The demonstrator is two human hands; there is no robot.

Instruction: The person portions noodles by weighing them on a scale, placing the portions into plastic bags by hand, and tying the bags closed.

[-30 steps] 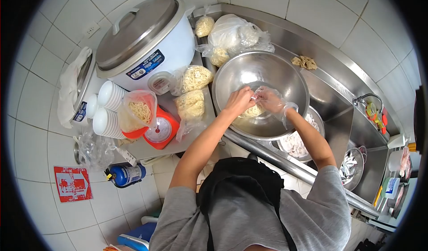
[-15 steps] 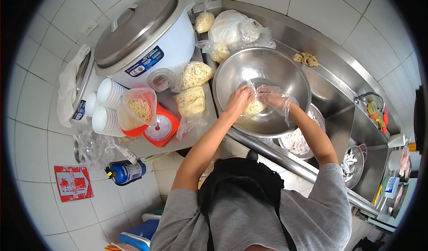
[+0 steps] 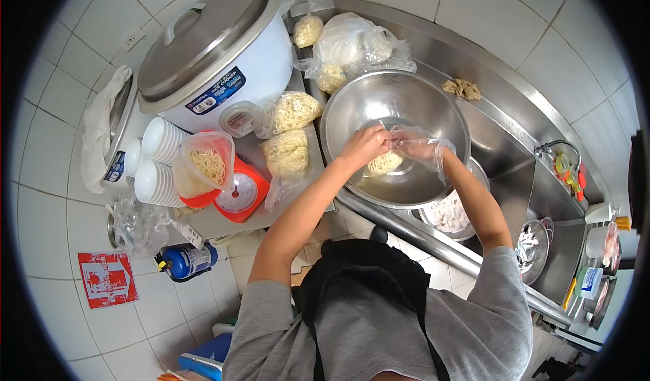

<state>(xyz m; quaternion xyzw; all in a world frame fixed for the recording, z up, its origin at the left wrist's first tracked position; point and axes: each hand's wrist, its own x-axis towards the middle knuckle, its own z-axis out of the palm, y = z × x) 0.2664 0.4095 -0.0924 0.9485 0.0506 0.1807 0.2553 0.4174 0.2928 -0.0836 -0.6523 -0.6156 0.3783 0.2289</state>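
Note:
Over the large steel bowl (image 3: 399,86), both my hands pinch the gathered top of a clear plastic bag of noodles (image 3: 384,163). The bag's filled part hangs below my fingers, inside the bowl. My left hand (image 3: 367,144) is bare, its fingers closed at the bag's neck. Clear loose plastic, like a disposable glove, covers my right hand (image 3: 421,147), which is closed against the same neck; its fingertips are partly hidden. Left of the bowl lie two more noodle bags (image 3: 295,111). An open plastic bag with noodles (image 3: 208,167) sits on the red kitchen scale (image 3: 242,193).
A big rice cooker (image 3: 223,63) stands at the back left, beside stacked white bowls (image 3: 154,183). Behind the bowl is a white plastic bag (image 3: 355,39). A colander of pale pieces (image 3: 450,215) sits under my right forearm. Sink basins (image 3: 501,134) run to the right.
My hands have drawn closer together at the bag's neck, and my left hand has turned slightly inward. The whole view has shifted a little to the left.

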